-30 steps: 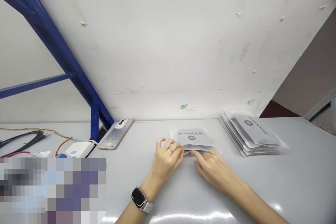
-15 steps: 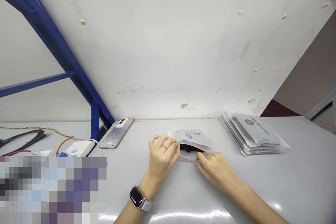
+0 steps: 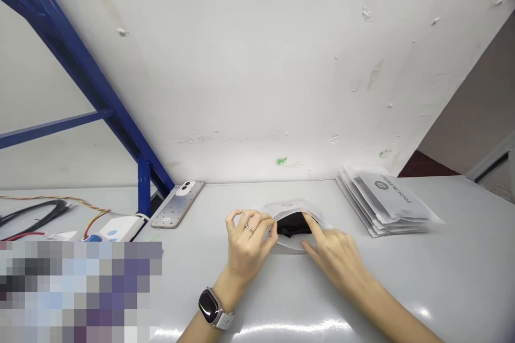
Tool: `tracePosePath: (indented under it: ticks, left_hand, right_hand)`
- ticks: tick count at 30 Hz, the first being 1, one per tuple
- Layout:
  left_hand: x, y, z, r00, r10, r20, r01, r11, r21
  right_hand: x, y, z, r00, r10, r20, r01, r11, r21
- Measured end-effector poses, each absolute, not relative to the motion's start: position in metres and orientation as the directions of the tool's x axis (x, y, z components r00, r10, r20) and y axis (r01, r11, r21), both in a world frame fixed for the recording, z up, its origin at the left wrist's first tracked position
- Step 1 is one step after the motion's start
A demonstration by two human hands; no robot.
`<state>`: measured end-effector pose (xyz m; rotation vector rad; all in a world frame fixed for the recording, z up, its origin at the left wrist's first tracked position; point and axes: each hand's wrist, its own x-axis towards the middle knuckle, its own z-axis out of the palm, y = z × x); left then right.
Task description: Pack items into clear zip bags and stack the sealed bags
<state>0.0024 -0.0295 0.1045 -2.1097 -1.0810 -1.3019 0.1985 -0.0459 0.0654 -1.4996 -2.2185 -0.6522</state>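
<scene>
A frosted plastic pouch [image 3: 287, 206] lies on the table in the middle of the head view, its mouth gaping towards me. Inside it a black, soft-looking item [image 3: 293, 224] shows. My left hand [image 3: 250, 241] is closed, thumb and forefinger pinching the left edge of the mouth. At the right side, my right hand [image 3: 336, 254] has its forefinger stretched to the upper lip of the opening, and its thumb is spread apart near the lower lip. The other fingers of that hand are curled.
A stack of similar printed pouches [image 3: 386, 203] lies to the right. A phone [image 3: 177, 206] rests at the left, beside a blue metal frame [image 3: 144, 185]. Farther left are a white power strip [image 3: 120, 226] and cables [image 3: 40, 211]. A white wall [image 3: 257, 75] stands behind the table [image 3: 454, 262].
The pouch's mouth has widened, showing more of the black item. My right forefinger has stretched out and up to the upper lip. My left hand keeps its pinch.
</scene>
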Motion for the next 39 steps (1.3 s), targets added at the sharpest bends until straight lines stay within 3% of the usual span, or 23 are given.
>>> tracePosePath:
  ticks: [5, 9, 13, 17, 20, 25, 28, 31, 35, 39]
  left_hand:
    - [0.006, -0.030, 0.102, 0.272, 0.392, 0.879, 0.787, -0.616, 0.031]
    - [0.006, -0.032, 0.102, 0.295, 0.492, 0.819, 0.782, -0.617, 0.088]
    - [0.002, -0.030, 0.102, 0.274, 0.655, 0.704, 0.772, -0.586, 0.245]
    - [-0.009, -0.018, 0.095, 0.162, 0.824, 0.544, 0.800, -0.432, 0.416]
    - [-0.019, -0.008, 0.087, 0.105, 0.904, 0.415, 0.837, -0.305, 0.454]
    - [-0.023, -0.005, 0.086, 0.155, 0.942, 0.298, 0.857, -0.278, 0.434]
    - [-0.020, -0.008, 0.091, 0.162, 0.948, 0.274, 0.873, -0.267, 0.408]
    - [-0.019, -0.010, 0.091, 0.190, 0.942, 0.277, 0.871, -0.292, 0.395]
    - [-0.016, -0.009, 0.086, 0.260, 0.922, 0.288, 0.857, -0.358, 0.370]
    - [-0.013, -0.011, 0.084, 0.334, 0.903, 0.269, 0.806, -0.422, 0.415]
  right_hand:
    - [0.196, -0.050, 0.069, -0.298, 0.856, 0.422, 0.955, 0.267, 0.131]
    - [0.201, -0.047, 0.073, -0.277, 0.879, 0.389, 0.961, 0.260, 0.097]
    - [0.208, -0.043, 0.071, -0.282, 0.861, 0.424, 0.958, 0.276, 0.077]
    - [0.207, -0.043, 0.067, -0.311, 0.854, 0.416, 0.946, 0.322, 0.045]
    - [0.202, -0.044, 0.067, -0.357, 0.858, 0.369, 0.924, 0.382, 0.005]
    - [0.195, -0.047, 0.073, -0.382, 0.864, 0.327, 0.894, 0.435, -0.105]
    - [0.198, -0.045, 0.077, -0.388, 0.878, 0.279, 0.855, 0.456, -0.246]
    - [0.204, -0.041, 0.078, -0.364, 0.899, 0.245, 0.754, 0.439, -0.489]
    - [0.207, -0.034, 0.074, -0.182, 0.967, 0.178, 0.598, 0.253, -0.760]
    - [0.208, -0.029, 0.069, -0.100, 0.994, 0.033, 0.285, 0.060, -0.957]
